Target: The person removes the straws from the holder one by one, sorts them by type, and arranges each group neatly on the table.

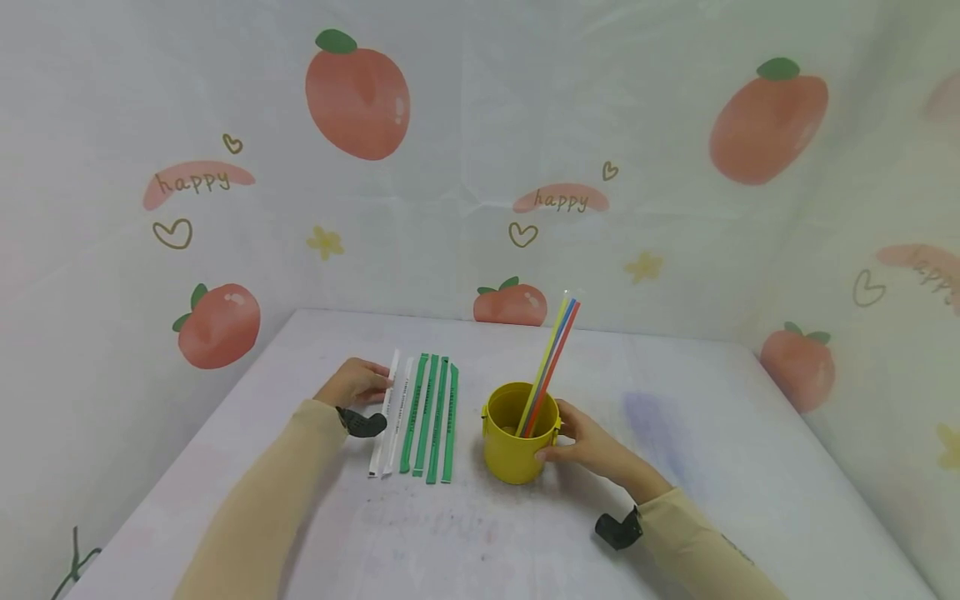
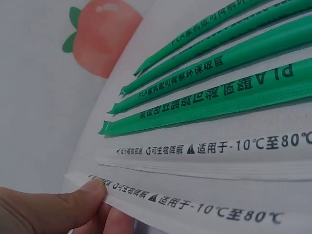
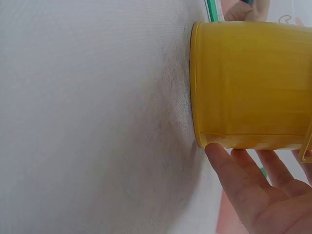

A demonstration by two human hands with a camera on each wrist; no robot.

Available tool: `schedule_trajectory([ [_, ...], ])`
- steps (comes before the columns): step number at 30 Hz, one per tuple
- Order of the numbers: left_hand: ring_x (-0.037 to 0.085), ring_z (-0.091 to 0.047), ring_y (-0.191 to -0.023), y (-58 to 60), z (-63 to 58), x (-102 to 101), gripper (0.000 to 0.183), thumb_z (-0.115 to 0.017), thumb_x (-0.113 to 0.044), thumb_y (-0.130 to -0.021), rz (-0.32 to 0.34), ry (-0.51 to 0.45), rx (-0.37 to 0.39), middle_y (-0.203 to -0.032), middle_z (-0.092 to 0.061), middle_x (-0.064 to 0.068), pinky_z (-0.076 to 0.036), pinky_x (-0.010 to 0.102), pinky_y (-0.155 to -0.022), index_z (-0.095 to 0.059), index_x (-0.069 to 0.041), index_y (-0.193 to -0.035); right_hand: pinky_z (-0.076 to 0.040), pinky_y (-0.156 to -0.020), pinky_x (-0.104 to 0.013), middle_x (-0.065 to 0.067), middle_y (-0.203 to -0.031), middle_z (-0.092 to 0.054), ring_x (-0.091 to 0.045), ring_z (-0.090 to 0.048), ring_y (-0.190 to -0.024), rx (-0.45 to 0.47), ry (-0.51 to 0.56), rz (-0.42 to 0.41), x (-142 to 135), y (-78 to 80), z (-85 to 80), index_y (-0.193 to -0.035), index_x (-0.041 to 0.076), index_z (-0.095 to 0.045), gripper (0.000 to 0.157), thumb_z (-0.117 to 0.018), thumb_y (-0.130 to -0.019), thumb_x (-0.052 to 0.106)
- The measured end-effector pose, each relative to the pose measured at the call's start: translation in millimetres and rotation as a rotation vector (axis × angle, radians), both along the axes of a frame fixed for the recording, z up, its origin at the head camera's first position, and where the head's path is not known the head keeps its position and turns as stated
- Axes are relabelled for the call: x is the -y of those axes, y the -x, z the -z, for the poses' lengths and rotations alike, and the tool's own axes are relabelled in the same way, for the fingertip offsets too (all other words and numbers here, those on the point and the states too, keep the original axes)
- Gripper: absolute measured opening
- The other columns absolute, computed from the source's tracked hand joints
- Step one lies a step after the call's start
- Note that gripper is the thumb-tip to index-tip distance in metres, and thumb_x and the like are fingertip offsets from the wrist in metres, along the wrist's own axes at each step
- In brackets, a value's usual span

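Note:
My left hand [image 1: 356, 382] is at the left end of a row of paper-wrapped straws. In the left wrist view its thumb lies on top of the outermost white wrapped straw [image 2: 190, 207], fingers beneath, pinching it near one end. A second white wrapped straw [image 2: 161, 151] lies alongside, then several green wrapped straws [image 1: 431, 417]. On the right, my right hand [image 1: 596, 446] holds the side of a yellow bucket [image 1: 513, 458], thumb in front and fingers behind. The bucket stands upright on the table. Yellow, blue and red straws [image 1: 553, 358] lean in it toward the right.
A white cloth with fruit prints [image 1: 450, 250] hangs behind the table [image 1: 465, 542] and along its sides. A bluish smudge [image 1: 660, 429] marks the tabletop right of the bucket. Each wrist wears a black camera on a strap. A dark green cord [image 1: 75, 562] shows at the lower left.

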State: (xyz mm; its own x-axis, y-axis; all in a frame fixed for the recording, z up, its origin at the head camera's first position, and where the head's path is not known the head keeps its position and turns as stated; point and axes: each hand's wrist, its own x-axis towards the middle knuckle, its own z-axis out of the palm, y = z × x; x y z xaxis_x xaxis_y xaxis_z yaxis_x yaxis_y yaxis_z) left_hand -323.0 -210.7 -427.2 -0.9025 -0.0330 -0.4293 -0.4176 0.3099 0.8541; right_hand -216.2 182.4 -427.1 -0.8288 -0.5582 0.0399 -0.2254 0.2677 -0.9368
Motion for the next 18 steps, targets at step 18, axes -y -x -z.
schedule_trajectory([
  [18,0.011,-0.06,-0.066,0.0,2.6,-5.9,0.032,-0.071,0.001,-0.084,-0.007,0.111,-0.023,-0.095,-0.061,0.011,-0.054,0.018,-0.059,-0.06,0.005,-0.114,-0.031,-0.108,-0.064,-0.018,-0.145,-0.043,-0.044,-0.042,-0.131,-0.005,-0.002,0.002,0.2,0.3,0.7,-0.143,0.002,-0.037,0.072,-0.076,-0.084,0.016],
])
